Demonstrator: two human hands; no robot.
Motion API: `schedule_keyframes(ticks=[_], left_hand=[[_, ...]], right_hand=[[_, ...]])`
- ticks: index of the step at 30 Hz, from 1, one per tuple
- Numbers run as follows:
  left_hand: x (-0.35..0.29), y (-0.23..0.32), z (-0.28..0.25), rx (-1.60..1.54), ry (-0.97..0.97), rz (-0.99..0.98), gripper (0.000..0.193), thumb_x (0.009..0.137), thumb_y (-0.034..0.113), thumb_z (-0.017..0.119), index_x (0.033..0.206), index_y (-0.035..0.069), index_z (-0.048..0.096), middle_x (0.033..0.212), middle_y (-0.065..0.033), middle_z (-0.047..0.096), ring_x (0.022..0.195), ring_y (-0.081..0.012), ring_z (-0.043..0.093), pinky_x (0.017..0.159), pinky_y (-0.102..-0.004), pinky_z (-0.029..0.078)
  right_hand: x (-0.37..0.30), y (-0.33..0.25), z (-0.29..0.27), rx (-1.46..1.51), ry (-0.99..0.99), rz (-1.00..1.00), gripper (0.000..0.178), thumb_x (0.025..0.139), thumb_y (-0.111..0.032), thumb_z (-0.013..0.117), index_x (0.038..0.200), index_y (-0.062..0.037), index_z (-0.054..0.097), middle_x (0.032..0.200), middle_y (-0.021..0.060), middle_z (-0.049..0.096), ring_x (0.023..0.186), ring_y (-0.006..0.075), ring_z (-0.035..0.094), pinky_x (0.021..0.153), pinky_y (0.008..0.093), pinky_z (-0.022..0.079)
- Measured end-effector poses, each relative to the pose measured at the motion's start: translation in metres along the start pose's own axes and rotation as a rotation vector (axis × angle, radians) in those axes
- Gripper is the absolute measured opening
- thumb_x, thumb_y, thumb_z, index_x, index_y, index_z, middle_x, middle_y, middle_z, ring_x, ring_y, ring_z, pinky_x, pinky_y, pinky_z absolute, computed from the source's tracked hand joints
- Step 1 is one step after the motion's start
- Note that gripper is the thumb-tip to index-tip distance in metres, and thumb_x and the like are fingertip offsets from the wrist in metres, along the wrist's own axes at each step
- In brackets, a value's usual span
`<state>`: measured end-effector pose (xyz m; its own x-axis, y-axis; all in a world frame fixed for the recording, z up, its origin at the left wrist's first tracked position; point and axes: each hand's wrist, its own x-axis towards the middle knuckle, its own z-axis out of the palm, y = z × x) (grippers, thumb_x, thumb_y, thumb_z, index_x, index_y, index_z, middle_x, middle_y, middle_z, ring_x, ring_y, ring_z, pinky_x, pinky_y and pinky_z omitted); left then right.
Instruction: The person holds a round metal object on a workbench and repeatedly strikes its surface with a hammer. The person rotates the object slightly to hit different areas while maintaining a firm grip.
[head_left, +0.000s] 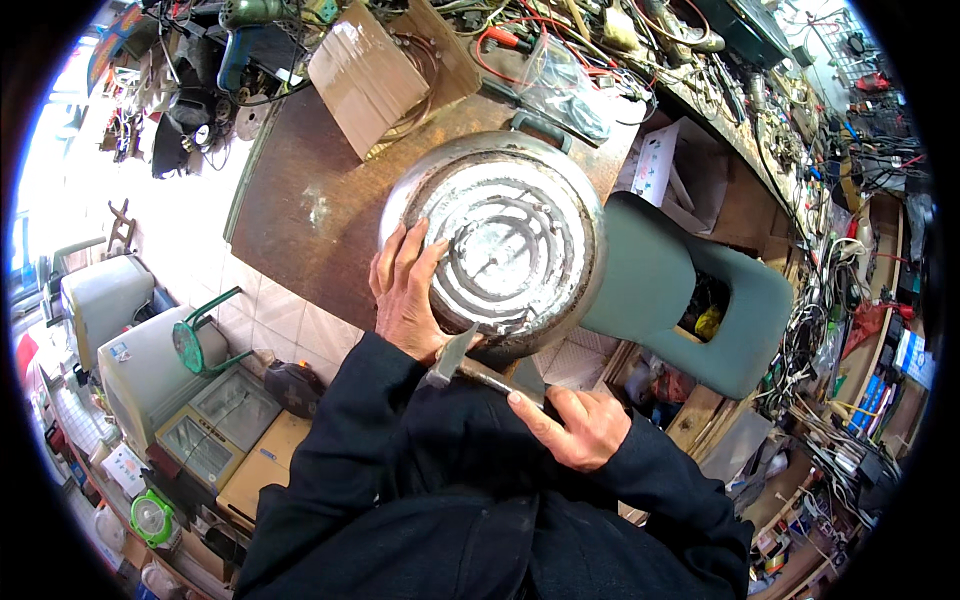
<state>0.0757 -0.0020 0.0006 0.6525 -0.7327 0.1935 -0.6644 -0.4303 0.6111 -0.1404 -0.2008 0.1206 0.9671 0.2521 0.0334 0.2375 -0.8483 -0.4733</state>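
Observation:
A round metal pot (pixel 515 250) lies bottom up on the brown tabletop, its pale, worn base showing raised rings and a dark rim. One black handle (pixel 541 130) sticks out on its far side. My left hand (pixel 405 290) grips the near left edge, fingers spread over the rim and base; its thumb is partly hidden. In my right hand (pixel 572 425) is a hammer (pixel 487 377), held by its handle with the thumb laid along it. The hammer head is beside my left thumb, close to the pot's near edge; whether it touches the pot I cannot tell.
A brown tabletop (pixel 290 215) supports the pot, with an opened cardboard box (pixel 370 75) at the back. A grey-green plastic chair (pixel 725 330) stands at the right. Tangled cables and tools crowd the workbench (pixel 700 95). Appliances and a green stool (pixel 187 347) are at the left.

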Motion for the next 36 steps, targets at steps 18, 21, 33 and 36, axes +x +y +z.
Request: schedule_keyframes(ticks=[18, 21, 33, 36], left_hand=[[-0.005, -0.007, -0.005, -0.088, -0.067, -0.135, 0.152, 0.053, 0.061, 0.101, 0.168, 0.002, 0.022, 0.171, -0.0208, 0.036, 0.16, -0.0438, 0.023, 0.129, -0.0585, 0.016], [-0.005, -0.008, 0.0, -0.109, 0.009, -0.063, 0.151, 0.052, 0.057, 0.103, 0.168, 0.002, 0.024, 0.171, -0.0202, 0.035, 0.16, -0.0429, 0.023, 0.129, -0.0577, 0.017], [-0.001, 0.0, -0.016, -0.137, -0.075, -0.125, 0.145, 0.057, 0.046, 0.1, 0.167, 0.0, 0.018, 0.17, -0.0193, 0.038, 0.157, -0.0456, 0.029, 0.126, -0.0607, 0.017], [-0.001, -0.003, -0.008, -0.119, -0.015, -0.073, 0.146, 0.056, 0.044, 0.101, 0.168, 0.001, 0.018, 0.171, -0.0184, 0.036, 0.159, -0.044, 0.027, 0.127, -0.0608, 0.017]], right_hand=[[0.04, -0.007, 0.038, 0.162, 0.272, 0.123, 0.073, 0.075, 0.007, 0.072, 0.147, -0.0048, 0.063, 0.089, 0.0118, 0.068, 0.06, 0.0233, 0.065, 0.051, 0.0339, 0.056], [0.047, -0.012, 0.044, 0.136, 0.342, 0.115, 0.073, 0.075, 0.007, 0.073, 0.147, -0.0051, 0.063, 0.09, 0.0121, 0.069, 0.06, 0.0238, 0.065, 0.053, 0.0342, 0.056], [0.057, -0.034, 0.031, 0.117, 0.341, 0.162, 0.061, 0.075, 0.008, 0.076, 0.135, -0.0006, 0.068, 0.087, 0.0127, 0.07, 0.06, 0.0234, 0.067, 0.051, 0.0335, 0.054], [0.04, -0.042, 0.031, 0.148, 0.441, 0.295, 0.055, 0.077, 0.006, 0.075, 0.132, 0.0084, 0.066, 0.082, 0.0157, 0.07, 0.061, 0.0293, 0.067, 0.054, 0.0372, 0.054]])
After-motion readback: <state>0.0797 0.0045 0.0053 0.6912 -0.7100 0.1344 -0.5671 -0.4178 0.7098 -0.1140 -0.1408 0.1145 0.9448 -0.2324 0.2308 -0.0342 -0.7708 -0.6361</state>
